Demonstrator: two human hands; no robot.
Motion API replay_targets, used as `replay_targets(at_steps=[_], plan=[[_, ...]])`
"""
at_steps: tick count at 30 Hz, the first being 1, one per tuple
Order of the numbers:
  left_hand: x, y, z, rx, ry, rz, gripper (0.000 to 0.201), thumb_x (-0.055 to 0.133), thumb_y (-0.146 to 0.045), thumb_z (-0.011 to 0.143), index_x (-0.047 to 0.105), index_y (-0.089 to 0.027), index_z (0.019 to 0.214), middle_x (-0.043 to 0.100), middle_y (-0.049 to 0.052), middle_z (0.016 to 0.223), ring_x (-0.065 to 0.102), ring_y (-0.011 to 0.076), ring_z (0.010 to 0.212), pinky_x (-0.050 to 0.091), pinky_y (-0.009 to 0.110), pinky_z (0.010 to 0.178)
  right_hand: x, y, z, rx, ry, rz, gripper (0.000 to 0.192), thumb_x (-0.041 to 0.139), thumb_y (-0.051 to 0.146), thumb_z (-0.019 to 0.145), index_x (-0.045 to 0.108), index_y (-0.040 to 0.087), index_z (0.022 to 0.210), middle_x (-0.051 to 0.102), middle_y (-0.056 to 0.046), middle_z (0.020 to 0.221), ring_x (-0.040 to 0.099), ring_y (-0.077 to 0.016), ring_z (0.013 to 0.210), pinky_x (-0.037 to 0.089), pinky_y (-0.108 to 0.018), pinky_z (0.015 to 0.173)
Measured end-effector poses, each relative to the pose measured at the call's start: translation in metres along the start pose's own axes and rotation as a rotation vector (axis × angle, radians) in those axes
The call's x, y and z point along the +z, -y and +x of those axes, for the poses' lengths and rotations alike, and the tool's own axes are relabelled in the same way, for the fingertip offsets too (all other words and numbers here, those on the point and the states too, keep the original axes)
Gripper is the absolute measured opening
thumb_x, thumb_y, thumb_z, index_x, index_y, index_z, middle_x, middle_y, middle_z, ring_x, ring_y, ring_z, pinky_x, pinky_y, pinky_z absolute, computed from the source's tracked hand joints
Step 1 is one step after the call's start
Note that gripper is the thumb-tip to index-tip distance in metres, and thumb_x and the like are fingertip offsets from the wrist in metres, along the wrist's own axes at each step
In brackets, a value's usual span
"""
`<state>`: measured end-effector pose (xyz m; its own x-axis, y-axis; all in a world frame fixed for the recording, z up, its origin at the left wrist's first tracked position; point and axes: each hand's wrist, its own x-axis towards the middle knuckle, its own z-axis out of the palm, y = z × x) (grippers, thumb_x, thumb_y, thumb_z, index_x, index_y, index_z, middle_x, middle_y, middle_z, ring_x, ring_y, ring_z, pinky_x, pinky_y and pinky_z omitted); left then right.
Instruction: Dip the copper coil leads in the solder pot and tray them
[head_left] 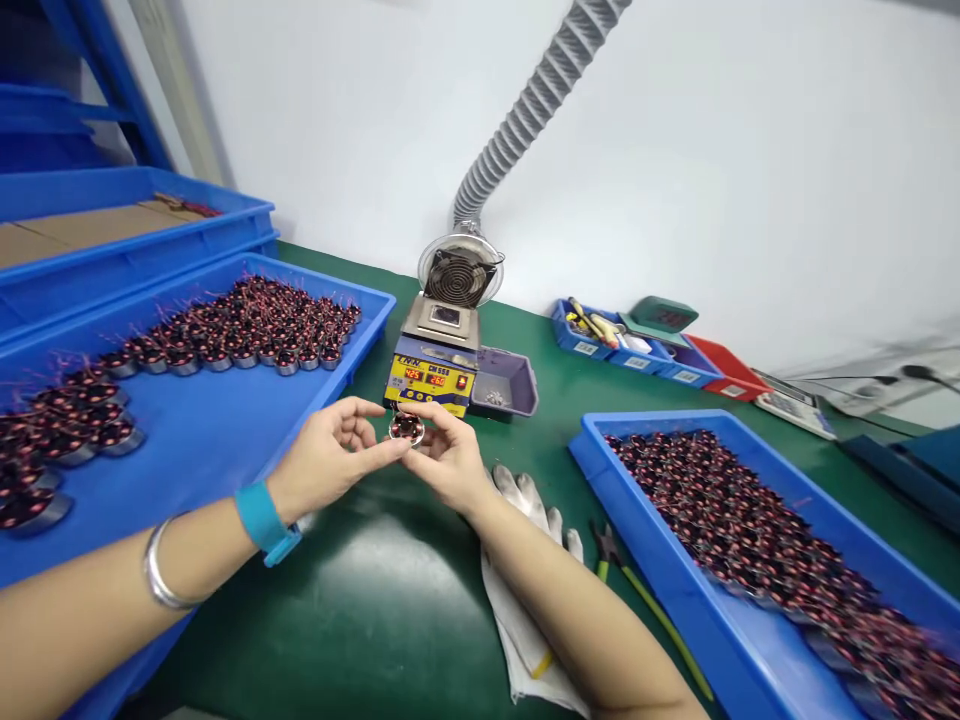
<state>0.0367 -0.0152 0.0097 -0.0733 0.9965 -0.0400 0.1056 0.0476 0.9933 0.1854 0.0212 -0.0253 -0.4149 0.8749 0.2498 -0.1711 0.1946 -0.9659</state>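
Both hands meet over the green table (360, 600) – the left hand (330, 455) and right hand (450, 462) pinch one small coil (406, 428) by fingertips, held up near the yellow box (431, 380) at twelve o'clock, easy to see

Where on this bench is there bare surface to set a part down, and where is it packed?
Free: the green mat below both hands, between the left blue plastic tray and the white cloth glove; also that tray's bare middle floor. Crowded: the right blue tray, full of copper-wound coils, and the strip around the yellow-fronted solder pot.
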Motion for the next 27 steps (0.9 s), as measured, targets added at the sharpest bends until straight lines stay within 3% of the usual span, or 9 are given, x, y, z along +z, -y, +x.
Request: replay_targets(at_steps=[2,8,14,16,21,23,27], plan=[[-0.002,0.001,0.001,-0.091,0.068,-0.057,0.047,0.073,-0.044,0.059,0.059,-0.012,0.091,0.05,-0.005,0.055,0.04,0.0054,0.047,0.031,0.018,0.044,-0.001,0.001,0.002,0.078,0.051,0.119,0.046,0.079,0.027,0.058,0.058,0.023,0.099,0.061,-0.001,0.096,0.064,-0.0123,0.078,0.055,-0.027,0.073],[-0.003,0.001,0.005,-0.123,0.011,-0.186,0.037,0.075,-0.042,0.059,0.067,-0.014,0.082,0.062,0.001,0.064,0.038,0.0042,0.044,0.026,0.018,0.039,0.0,0.002,0.0,0.159,0.103,0.209,0.044,0.083,0.02,0.052,0.056,0.02,0.087,0.064,0.003,0.08,0.066,-0.0116,0.07,0.056,-0.029,0.075],[-0.01,-0.006,0.005,-0.104,0.054,-0.156,0.028,0.075,-0.037,0.059,0.06,-0.014,0.056,0.049,-0.004,0.044,0.038,0.0034,0.037,0.027,0.016,0.036,0.001,0.003,-0.003,0.175,0.199,0.228,0.04,0.081,0.017,0.054,0.056,0.019,0.086,0.067,0.001,0.084,0.067,-0.012,0.074,0.055,-0.029,0.078],[-0.014,-0.011,0.007,-0.03,-0.032,-0.132,0.026,0.075,-0.031,0.06,0.056,-0.014,0.054,0.05,-0.005,0.043,0.041,0.0038,0.038,0.032,0.016,0.037,0.0,0.004,-0.003,0.175,0.202,0.231,0.041,0.081,0.016,0.054,0.056,0.018,0.087,0.068,0.0,0.087,0.068,-0.0121,0.076,0.055,-0.028,0.079],[-0.031,-0.026,0.015,0.22,-0.476,-0.316,0.025,0.073,-0.032,0.062,0.055,-0.015,0.057,0.052,-0.006,0.048,0.045,0.0033,0.04,0.037,0.015,0.041,-0.004,0.007,-0.002,0.127,0.149,0.232,0.043,0.081,0.014,0.054,0.056,0.018,0.088,0.069,-0.001,0.091,0.068,-0.0126,0.079,0.054,-0.029,0.082],[-0.034,-0.031,0.015,0.156,-0.406,-0.368,0.029,0.075,-0.037,0.058,0.057,-0.015,0.061,0.054,-0.005,0.049,0.044,0.0032,0.039,0.036,0.015,0.039,-0.005,0.008,-0.001,0.106,0.139,0.232,0.043,0.081,0.014,0.054,0.056,0.019,0.089,0.069,-0.001,0.091,0.068,-0.0127,0.079,0.054,-0.029,0.081],[-0.027,-0.031,0.005,-0.162,0.061,-0.248,0.042,0.081,-0.035,0.05,0.062,-0.014,0.08,0.059,-0.003,0.053,0.044,0.0044,0.036,0.033,0.015,0.035,-0.004,0.006,-0.002,0.065,0.125,0.193,0.042,0.081,0.016,0.055,0.056,0.019,0.088,0.069,-0.001,0.091,0.068,-0.0139,0.08,0.054,-0.031,0.083]])
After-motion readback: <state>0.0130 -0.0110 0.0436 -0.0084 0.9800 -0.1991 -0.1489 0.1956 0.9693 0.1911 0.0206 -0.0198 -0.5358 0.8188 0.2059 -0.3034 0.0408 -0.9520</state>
